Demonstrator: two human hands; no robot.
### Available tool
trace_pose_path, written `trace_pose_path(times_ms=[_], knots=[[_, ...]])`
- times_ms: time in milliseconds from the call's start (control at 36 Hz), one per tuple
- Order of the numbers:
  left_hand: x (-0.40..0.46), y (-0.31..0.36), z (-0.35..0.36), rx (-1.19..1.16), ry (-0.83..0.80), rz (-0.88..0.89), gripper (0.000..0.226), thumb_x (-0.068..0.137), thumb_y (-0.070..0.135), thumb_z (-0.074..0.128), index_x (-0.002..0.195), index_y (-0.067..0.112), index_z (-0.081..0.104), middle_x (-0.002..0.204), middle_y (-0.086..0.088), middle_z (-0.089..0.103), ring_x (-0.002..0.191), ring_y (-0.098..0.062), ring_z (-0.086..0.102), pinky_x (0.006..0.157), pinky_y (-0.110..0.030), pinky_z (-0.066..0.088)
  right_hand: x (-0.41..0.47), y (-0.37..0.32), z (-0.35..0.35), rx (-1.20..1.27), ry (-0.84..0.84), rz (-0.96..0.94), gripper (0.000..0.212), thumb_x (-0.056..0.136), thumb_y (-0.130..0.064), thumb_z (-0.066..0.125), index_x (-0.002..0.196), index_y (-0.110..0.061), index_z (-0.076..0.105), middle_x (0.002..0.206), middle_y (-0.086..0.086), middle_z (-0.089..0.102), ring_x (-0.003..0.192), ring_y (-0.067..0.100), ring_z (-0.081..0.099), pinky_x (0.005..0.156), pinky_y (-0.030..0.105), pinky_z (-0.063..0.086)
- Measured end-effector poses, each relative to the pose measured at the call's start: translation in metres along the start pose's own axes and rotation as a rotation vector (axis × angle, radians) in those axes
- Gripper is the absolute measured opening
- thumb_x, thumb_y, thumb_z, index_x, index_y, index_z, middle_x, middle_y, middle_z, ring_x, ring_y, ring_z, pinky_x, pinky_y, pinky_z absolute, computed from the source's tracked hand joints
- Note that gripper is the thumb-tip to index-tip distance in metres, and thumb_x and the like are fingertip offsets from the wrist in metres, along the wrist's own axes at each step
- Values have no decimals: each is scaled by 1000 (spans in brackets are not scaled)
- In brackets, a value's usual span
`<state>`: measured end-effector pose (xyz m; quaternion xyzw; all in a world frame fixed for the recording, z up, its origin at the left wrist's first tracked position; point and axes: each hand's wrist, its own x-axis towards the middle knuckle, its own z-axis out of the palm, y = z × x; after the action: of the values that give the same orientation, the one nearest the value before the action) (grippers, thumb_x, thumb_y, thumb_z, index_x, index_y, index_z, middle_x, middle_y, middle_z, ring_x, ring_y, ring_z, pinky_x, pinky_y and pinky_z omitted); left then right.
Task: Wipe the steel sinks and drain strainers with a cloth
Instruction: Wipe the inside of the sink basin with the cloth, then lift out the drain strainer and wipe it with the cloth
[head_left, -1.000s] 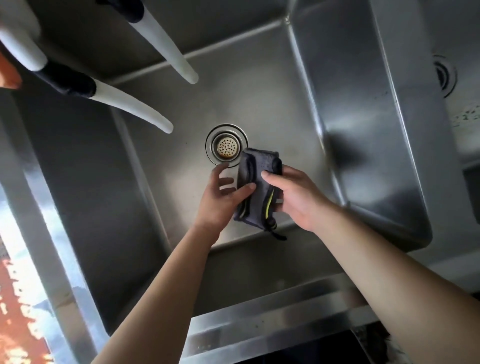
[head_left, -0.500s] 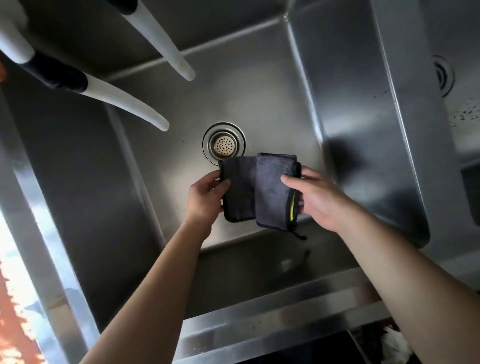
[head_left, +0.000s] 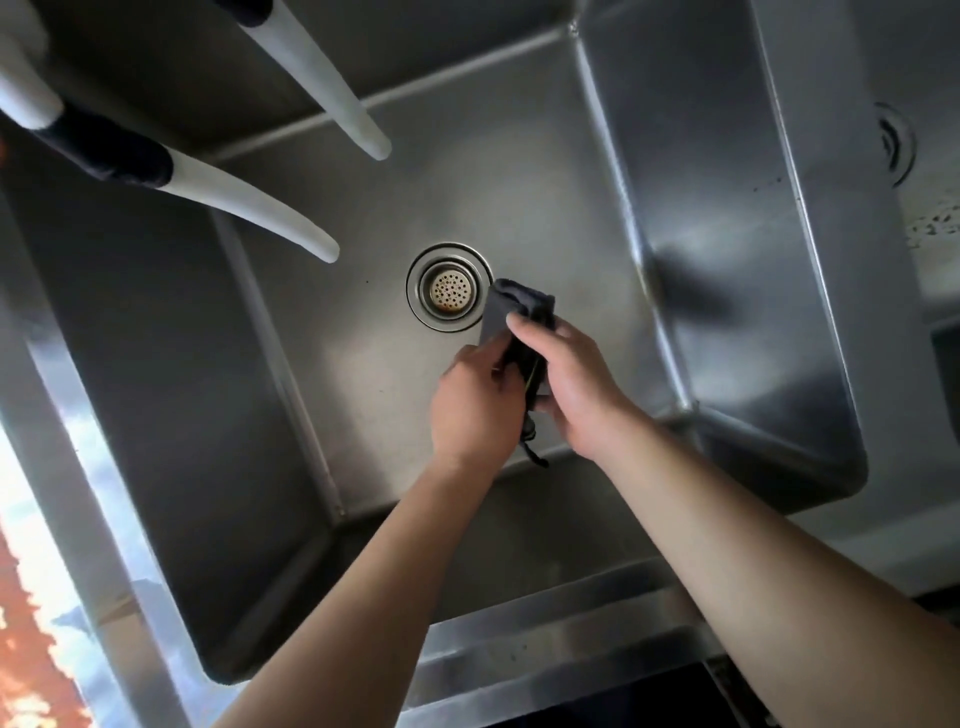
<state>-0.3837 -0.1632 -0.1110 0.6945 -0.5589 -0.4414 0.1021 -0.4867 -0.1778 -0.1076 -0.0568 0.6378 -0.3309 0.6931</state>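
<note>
**Cloth folded in hand, wiping not yet begun**

Both hands are closed around the dark cloth (head_left: 511, 325) just right of the frame's centre. The left hand (head_left: 475, 402) pinches its lower left edge, and the right hand (head_left: 574, 384) wraps it from the right, with the forefinger laid across the front. The cloth is bunched into a narrow fold between them, with a thin cord dangling below, and its top corner stands just beside the drain strainer (head_left: 451, 287), seemingly above the sink floor rather than pressed to it, though I cannot be sure.

The steel sink (head_left: 519, 171) around them looks dry and fairly clean already; whether it has been wiped I cannot tell. Two pale hoses (head_left: 249, 200) hang in at the upper left. At the right edge of the frame sits a second sink (head_left: 930, 244) with spots on its floor and its own strainer (head_left: 894, 143). By my reckoning, most of the job is left: this strainer first, then the basin on the right.
</note>
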Motion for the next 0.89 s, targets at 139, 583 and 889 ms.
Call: trace_pose_path(times_ms=[139,583,889], knots=[[-7,-6,-1,-136,-187,65,56,88,4,54,138,30,58,106,-2,58,98,-21,64,91,-32,51,2,4,-10,23,141,-36,21,86,-20,75,105,-11,70,91,11,73,78,23,71,57,26,53],[44,-58,-16,-488,-123,-212,32,89,-4,61,100,23,72,85,5,71,76,-9,62,68,-16,47,34,-7,-37,-776,328,-530,10,85,-18,68,82,-8,67,78,7,65,71,23,59,63,31,43],[138,-109,4,434,268,-171,65,77,42,73,133,25,47,144,-10,40,134,-35,34,107,-45,32,57,-1,-42,-1788,214,-712,19,82,-11,64,100,-15,69,100,9,61,93,37,60,71,35,32]])
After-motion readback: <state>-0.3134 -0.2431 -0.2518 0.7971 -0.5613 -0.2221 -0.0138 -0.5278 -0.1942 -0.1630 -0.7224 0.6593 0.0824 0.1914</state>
